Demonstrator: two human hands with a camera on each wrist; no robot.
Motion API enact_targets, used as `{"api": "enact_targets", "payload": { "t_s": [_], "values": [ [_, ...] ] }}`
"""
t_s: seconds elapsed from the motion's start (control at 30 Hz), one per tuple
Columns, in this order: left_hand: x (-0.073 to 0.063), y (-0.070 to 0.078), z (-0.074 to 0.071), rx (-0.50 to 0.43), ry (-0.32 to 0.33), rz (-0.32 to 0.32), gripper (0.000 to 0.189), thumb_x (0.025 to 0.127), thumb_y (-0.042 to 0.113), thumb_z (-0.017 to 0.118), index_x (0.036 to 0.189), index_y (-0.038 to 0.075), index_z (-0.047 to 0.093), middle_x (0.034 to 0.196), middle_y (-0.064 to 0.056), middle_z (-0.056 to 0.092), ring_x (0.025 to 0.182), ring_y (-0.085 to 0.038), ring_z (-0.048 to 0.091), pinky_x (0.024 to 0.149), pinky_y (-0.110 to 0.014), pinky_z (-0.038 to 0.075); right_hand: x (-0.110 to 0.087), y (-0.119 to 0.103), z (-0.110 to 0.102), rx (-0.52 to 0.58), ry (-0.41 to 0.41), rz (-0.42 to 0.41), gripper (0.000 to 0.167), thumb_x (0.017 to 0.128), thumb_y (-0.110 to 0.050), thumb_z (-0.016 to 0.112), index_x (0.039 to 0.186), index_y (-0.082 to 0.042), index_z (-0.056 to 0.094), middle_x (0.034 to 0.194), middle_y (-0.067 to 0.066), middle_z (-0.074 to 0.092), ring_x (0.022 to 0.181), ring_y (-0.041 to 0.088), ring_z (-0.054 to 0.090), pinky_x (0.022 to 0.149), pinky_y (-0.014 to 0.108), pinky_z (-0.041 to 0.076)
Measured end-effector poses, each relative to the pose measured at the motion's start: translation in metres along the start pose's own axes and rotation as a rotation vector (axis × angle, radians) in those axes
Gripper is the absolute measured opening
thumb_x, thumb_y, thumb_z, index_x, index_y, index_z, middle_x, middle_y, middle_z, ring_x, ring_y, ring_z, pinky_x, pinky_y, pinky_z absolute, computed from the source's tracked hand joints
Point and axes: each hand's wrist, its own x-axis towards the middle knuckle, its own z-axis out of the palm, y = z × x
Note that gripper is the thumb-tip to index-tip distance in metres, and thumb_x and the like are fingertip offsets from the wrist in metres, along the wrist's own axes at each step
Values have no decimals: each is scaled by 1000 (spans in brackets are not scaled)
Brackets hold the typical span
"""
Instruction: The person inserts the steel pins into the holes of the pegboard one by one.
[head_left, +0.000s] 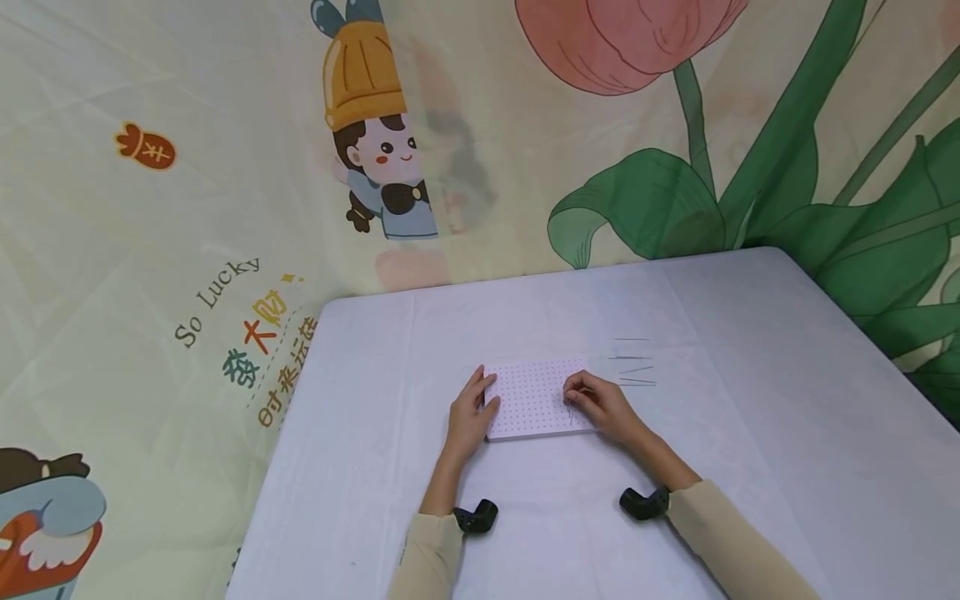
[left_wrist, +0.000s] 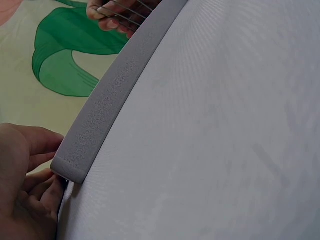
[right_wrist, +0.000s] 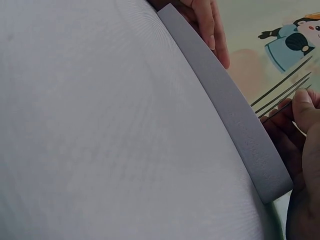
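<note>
Lilac perforated board, left grip spread against edge, right grip pinching thin rod

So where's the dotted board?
In the head view, the dotted board lies on the table, left hand at its left edge, right hand over its right.

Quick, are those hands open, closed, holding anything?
Left hand: touching the left edge of the dotted board; whether it grips cannot be told.
Right hand: closed, pinching at least one thin stick.
</note>
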Motion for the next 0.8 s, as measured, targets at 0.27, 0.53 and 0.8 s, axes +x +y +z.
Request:
{"api": "enact_targets", "payload": {
  "t_s": [0.27,0.53,0.8],
  "values": [
    [1,-1,0,8,-8,-10,40,88,7,59,128,7,54,147,-4,32,132,-17,31,103,-26,34,-1,1,-3,22,14,-45,11,82,14,57,89,6,58,81,14,62,76,23,58,74,18,51],
    [1,-1,1,9,-6,-16,40,89,8,59,128,7,54,147,-3,31,133,-16,30,103,-25,34,-3,4,-4,54,-19,41,9,85,10,57,93,7,59,87,15,64,83,24,60,79,18,51],
    [0,-1,1,14,-3,-7,39,89,8,58,128,8,54,147,-6,32,133,-18,31,103,-27,34,-3,2,-6,102,-29,63,14,85,12,54,98,11,59,94,23,63,90,27,60,83,19,50]
  ]
}}
